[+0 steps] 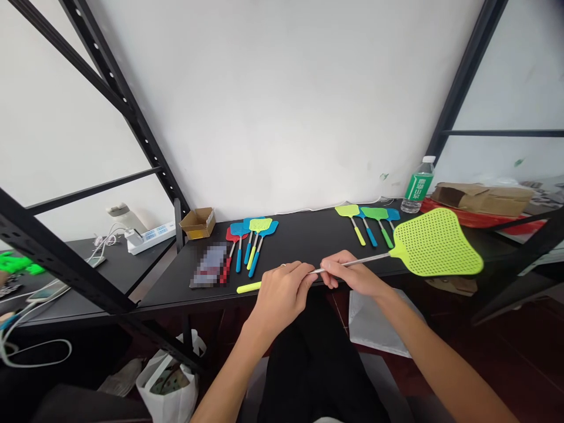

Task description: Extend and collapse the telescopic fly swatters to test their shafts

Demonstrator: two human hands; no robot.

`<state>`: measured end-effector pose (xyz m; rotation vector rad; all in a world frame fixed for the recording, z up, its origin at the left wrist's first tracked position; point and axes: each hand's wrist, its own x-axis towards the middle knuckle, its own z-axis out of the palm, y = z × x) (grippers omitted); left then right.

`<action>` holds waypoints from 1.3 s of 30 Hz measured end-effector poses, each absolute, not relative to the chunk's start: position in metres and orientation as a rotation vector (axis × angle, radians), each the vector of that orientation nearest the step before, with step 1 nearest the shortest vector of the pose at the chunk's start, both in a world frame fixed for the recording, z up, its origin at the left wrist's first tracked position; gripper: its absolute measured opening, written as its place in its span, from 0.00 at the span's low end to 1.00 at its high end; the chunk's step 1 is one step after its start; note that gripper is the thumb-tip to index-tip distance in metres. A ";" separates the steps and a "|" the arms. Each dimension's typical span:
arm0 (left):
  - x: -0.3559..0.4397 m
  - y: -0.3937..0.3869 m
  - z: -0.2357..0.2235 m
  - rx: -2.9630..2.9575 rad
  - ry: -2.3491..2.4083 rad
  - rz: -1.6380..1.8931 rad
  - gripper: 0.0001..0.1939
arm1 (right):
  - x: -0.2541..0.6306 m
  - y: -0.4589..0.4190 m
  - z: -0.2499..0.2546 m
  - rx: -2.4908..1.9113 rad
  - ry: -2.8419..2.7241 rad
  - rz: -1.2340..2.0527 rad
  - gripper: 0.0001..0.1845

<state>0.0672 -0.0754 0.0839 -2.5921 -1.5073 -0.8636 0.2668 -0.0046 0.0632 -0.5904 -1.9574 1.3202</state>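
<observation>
A yellow-green fly swatter (436,244) lies across both hands, its perforated head out to the right and its handle end to the left. My left hand (284,288) is closed around the handle and the near end of the metal rod. My right hand (352,273) pinches the thin rod nearer the middle. Beyond my left hand, several blue, red and yellow-green fly swatters (259,226) lie in an overlapping group on the black table (304,241). A second group of yellow-green, blue and green fly swatters (374,214) rests at the back right.
A small cardboard box (198,223) and a blurred-out flat item (209,267) sit at the table's left. A water bottle (418,185) and an open carton (484,198) stand at right. Black metal posts (145,141) frame both sides. Below hangs a white bag (170,390).
</observation>
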 end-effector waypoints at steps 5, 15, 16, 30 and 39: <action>0.070 -0.070 0.074 -2.519 -1.424 -0.861 0.14 | 0.253 -0.003 0.051 -0.612 -1.866 1.388 0.35; 0.070 -0.072 0.073 -2.560 -1.377 -0.722 0.14 | 0.258 -0.009 0.060 -0.655 -1.984 1.309 0.34; 0.069 -0.071 0.073 -2.567 -1.365 -0.714 0.14 | 0.259 -0.009 0.060 -0.659 -1.998 1.304 0.34; 0.063 -0.069 0.077 -2.585 -1.404 -0.761 0.18 | 0.261 -0.013 0.066 -0.580 -2.081 1.285 0.32; 0.064 -0.070 0.084 -2.584 -1.469 -0.792 0.11 | 0.262 -0.008 0.062 -0.595 -1.979 1.328 0.30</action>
